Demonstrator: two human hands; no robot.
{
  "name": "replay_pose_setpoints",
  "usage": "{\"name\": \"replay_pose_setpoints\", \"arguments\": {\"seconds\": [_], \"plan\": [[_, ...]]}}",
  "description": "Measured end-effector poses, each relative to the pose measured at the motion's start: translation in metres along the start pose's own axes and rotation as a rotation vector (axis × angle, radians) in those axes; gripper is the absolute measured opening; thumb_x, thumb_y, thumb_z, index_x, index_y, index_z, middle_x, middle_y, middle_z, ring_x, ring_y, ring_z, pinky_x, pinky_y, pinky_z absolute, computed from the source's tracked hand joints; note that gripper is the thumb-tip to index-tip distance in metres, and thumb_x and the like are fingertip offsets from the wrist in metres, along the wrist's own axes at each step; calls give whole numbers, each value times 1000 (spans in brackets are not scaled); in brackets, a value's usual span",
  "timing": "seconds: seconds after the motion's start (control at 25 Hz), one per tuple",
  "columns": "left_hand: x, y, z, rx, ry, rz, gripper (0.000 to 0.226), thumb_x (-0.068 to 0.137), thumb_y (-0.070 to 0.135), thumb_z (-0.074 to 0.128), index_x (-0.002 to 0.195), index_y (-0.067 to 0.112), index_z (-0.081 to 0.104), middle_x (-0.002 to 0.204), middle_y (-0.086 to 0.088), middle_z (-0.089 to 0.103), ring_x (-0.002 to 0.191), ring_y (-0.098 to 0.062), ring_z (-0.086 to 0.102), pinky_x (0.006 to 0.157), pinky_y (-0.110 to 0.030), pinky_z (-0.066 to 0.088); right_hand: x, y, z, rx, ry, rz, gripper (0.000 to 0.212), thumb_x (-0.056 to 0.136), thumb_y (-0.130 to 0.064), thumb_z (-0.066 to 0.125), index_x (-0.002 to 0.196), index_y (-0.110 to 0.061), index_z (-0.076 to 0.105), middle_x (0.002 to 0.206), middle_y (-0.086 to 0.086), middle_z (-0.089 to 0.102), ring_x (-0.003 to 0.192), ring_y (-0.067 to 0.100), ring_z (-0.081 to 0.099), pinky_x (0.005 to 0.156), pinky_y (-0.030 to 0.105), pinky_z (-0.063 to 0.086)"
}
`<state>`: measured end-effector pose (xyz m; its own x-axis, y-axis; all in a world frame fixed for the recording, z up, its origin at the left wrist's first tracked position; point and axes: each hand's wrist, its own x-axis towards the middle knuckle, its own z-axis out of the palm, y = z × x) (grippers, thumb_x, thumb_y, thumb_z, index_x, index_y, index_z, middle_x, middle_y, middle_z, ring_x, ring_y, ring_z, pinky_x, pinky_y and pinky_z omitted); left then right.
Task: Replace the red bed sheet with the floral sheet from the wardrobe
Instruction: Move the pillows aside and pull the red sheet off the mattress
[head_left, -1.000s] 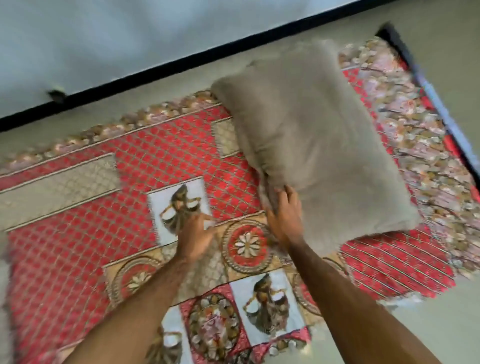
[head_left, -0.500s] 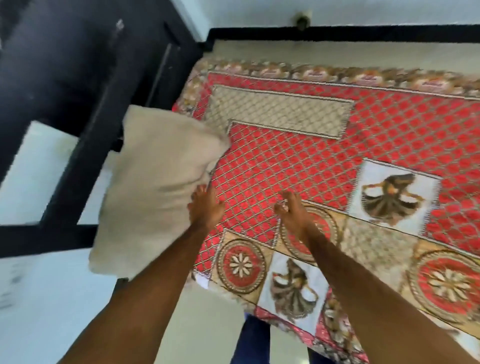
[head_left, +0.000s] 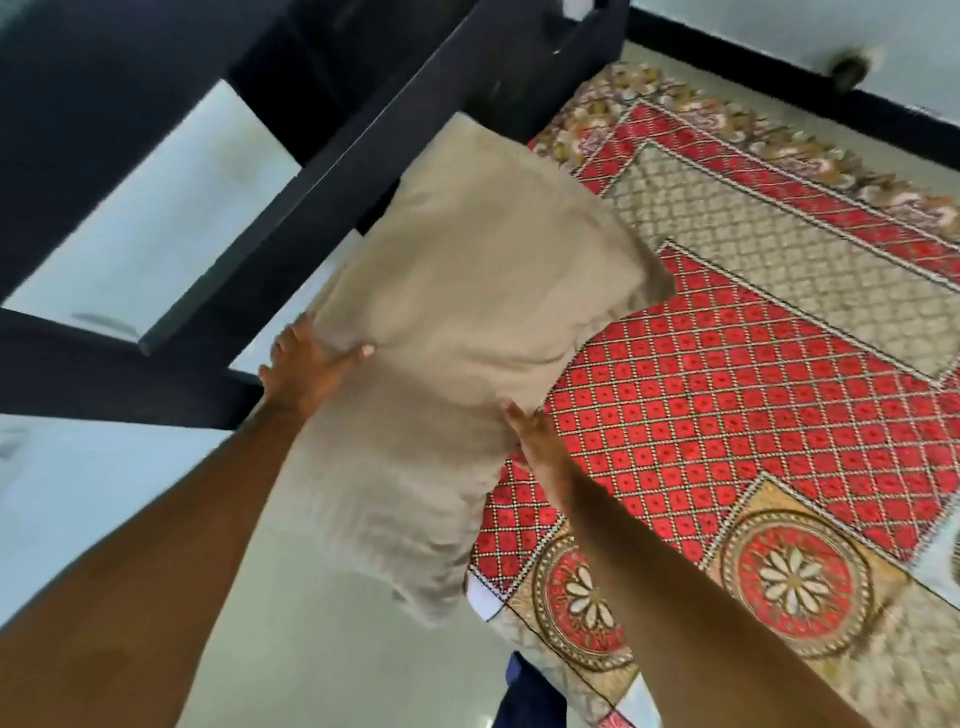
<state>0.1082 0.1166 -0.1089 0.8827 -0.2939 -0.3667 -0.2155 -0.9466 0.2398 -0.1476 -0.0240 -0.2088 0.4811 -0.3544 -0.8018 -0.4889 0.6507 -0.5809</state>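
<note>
Left hand (head_left: 306, 366) and right hand (head_left: 530, 426), fingers spread, pressing beige pillow (head_left: 467, 322) sides, carrying it left off red bed sheet (head_left: 727, 395). Sheet looking soft, light; probably best grabbing near corner.

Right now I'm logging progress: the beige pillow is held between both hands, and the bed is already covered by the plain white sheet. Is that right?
Not quite. The pillow is indeed between the left hand and right hand, but the head view shows the bed covered by the red sheet, patterned with diamonds and flower medallions, not a plain white one.
</note>
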Motion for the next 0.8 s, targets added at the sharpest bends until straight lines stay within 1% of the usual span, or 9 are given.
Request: {"name": "replay_pose_setpoints", "arguments": {"seconds": [0.08, 0.16, 0.24, 0.36, 0.44, 0.48, 0.56, 0.64, 0.8], "plan": [[8, -15, 4, -121, -48, 22, 115, 60, 90, 64, 148, 21, 38, 139, -15, 54, 130, -36, 50, 108, -54, 41, 15, 2, 20, 71, 1, 3, 94, 69, -76, 74, 141, -20, 51, 138, -7, 56, 126, 14, 55, 112, 36, 41], [7, -18, 11, -138, -85, 1, 109, 64, 90, 59, 145, 18, 44, 134, -17, 57, 126, -37, 53, 106, -50, 43, 25, 4, 25, 176, -5, -38, 103, 56, -82, 78, 140, -28, 56, 140, -4, 61, 124, 15, 61, 110, 44, 46], [-6, -10, 12, -334, -174, -34, 102, 65, 87, 64, 142, 22, 51, 132, -4, 62, 125, -29, 57, 107, -44, 45, 5, -4, 18, 278, -8, -39, 90, 61, -73, 83, 135, -26, 62, 128, -2, 69, 114, 19, 68, 102, 47, 53], [-56, 19, 12, -552, -205, 20, 75, 71, 70, 75, 130, 26, 62, 118, 10, 68, 107, -11, 65, 99, -32, 51, -46, -23, -23, 383, 150, -103, 73, 72, -62, 81, 131, -24, 63, 119, 1, 74, 106, 23, 72, 92, 50, 58], [-107, 41, 23, -632, -149, 62, 53, 82, 49, 78, 126, 24, 63, 112, 11, 68, 100, -6, 66, 90, -23, 51, -89, -29, -66, 351, 273, -165, 61, 80, -54, 78, 131, -25, 62, 121, -1, 72, 110, 22, 69, 96, 48, 56], [-141, 57, 31, -681, -151, 77, 48, 83, 43, 78, 124, 22, 63, 112, 10, 68, 102, -8, 66, 91, -24, 51, -115, -29, -93, 335, 327, -178, 54, 85, -48, 76, 131, -25, 60, 122, -3, 70, 111, 20, 67, 98, 45, 55], [-216, 95, 52, -718, -195, 128, 56, 80, 43, 81, 129, 20, 62, 119, 9, 69, 111, -11, 65, 103, -33, 49, -182, -18, -162, 335, 459, -222, 49, 90, -39, 73, 134, -22, 58, 119, -4, 67, 105, 15, 66, 94, 36, 52], [-281, 130, 81, -726, -252, 198, 60, 77, 50, 82, 128, 26, 62, 121, 14, 69, 115, -8, 64, 107, -37, 46, -246, 7, -226, 343, 563, -236, 45, 90, -36, 74, 129, -18, 61, 115, -4, 70, 97, 9, 68, 90, 33, 53], [-424, 228, 146, -637, -428, 299, 52, 67, 67, 76, 105, 32, 67, 106, 12, 73, 102, -13, 70, 96, -40, 53, -370, 88, -371, 480, 754, -230, 37, 88, -36, 76, 120, -19, 67, 105, -5, 76, 97, 10, 72, 90, 36, 58]]}}
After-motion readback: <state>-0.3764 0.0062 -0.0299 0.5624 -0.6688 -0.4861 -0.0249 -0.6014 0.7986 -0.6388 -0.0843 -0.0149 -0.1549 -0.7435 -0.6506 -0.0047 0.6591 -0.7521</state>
